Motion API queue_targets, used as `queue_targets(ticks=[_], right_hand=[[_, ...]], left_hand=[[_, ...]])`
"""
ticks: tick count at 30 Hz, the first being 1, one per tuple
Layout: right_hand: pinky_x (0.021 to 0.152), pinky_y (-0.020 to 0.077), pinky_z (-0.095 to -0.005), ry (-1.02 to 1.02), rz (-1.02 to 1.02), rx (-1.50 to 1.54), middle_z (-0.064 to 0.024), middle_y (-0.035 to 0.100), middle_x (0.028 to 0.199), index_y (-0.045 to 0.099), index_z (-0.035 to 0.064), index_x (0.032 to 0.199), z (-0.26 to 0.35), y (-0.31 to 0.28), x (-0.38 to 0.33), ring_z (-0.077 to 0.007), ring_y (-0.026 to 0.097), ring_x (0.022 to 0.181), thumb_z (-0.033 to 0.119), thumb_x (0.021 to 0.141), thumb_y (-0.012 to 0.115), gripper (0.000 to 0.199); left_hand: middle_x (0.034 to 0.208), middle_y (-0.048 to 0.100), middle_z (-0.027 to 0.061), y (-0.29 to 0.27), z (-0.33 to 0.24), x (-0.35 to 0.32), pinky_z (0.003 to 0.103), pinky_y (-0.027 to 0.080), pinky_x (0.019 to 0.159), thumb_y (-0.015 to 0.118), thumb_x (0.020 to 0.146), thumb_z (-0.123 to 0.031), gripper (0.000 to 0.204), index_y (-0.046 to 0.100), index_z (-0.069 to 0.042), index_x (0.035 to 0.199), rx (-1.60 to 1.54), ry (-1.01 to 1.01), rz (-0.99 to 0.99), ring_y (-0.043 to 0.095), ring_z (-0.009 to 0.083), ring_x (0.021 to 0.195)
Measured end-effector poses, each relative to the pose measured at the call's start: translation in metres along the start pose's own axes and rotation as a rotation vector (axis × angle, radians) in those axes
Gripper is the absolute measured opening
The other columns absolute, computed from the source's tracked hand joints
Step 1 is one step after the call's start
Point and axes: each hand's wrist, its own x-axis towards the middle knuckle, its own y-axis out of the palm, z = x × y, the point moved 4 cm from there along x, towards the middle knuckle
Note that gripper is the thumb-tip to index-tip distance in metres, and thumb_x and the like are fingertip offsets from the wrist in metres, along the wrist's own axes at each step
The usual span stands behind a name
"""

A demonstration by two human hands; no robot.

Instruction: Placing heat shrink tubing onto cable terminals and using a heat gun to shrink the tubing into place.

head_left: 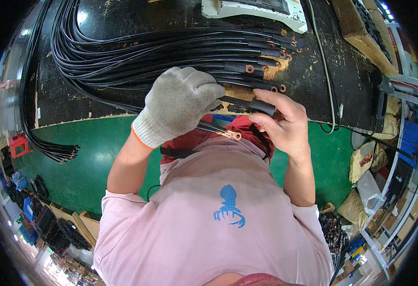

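Head view: gripping a black cable [236, 101] in gloved left hand [183, 102], pinching its sleeve [263, 107] in right hand [287, 124], at bench [356, 90] edge; seemingly done with sleeved cables [123, 52] beyond, not yet with bare copper lugs [230, 134].

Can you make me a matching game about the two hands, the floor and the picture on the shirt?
Things:
1. Left hand
2. Right hand
3. Floor
4. Shirt picture

Clues:
A. Green
B. Bare, with finger and thumb at a black tube
C. Blue
D. Wearing a greyish knitted glove

Right pairs: 1-D, 2-B, 3-A, 4-C
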Motion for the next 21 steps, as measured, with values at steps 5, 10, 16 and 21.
queue_targets(ticks=[5,10,16,21], right_hand=[[0.064,0.0579,-0.0291,0.060,0.001,0.068,-0.0141,0.074,0.090,0.071,-0.0026,0.110,0.002,0.001,-0.004,-0.0189,0.074,0.076,0.010,0.084,0.081,0.031],[0.053,0.0557,-0.0246,0.475,0.054,0.392,-0.0122,0.072,0.083,0.070,-0.0047,0.112,0.000,0.006,-0.001,-0.0112,0.071,0.065,0.009,0.093,0.072,0.024],[0.056,0.0575,-0.0293,0.190,0.113,0.123,-0.0137,0.072,0.090,0.069,-0.0023,0.116,0.000,0.011,0.008,-0.0168,0.071,0.068,0.009,0.090,0.074,0.028],[0.074,0.0588,-0.0352,-0.305,-0.004,-0.151,-0.0150,0.074,0.098,0.071,-0.0004,0.114,0.018,0.002,0.013,-0.0265,0.074,0.086,0.006,0.083,0.079,0.033]], left_hand=[[0.097,0.071,0.0047,0.000,0.000,-0.001,0.041,0.053,0.078,0.077,0.075,-0.018,0.025,0.072,-0.013,0.099,-0.017,-0.008,0.011,0.067,0.0272,0.089],[0.097,0.071,0.0043,0.002,0.001,-0.001,0.041,0.052,0.078,0.077,0.075,-0.018,0.026,0.072,-0.013,0.100,-0.025,-0.008,0.023,0.067,0.0271,0.089],[0.098,0.070,0.0050,-0.002,0.002,0.002,0.041,0.052,0.078,0.077,0.074,-0.016,0.028,0.072,-0.013,0.101,-0.043,-0.006,0.037,0.066,0.0281,0.091],[0.098,0.070,0.0062,-0.003,0.003,0.001,0.041,0.052,0.078,0.076,0.075,-0.015,0.028,0.072,-0.012,0.102,-0.083,-0.008,0.010,0.066,0.0294,0.091]])
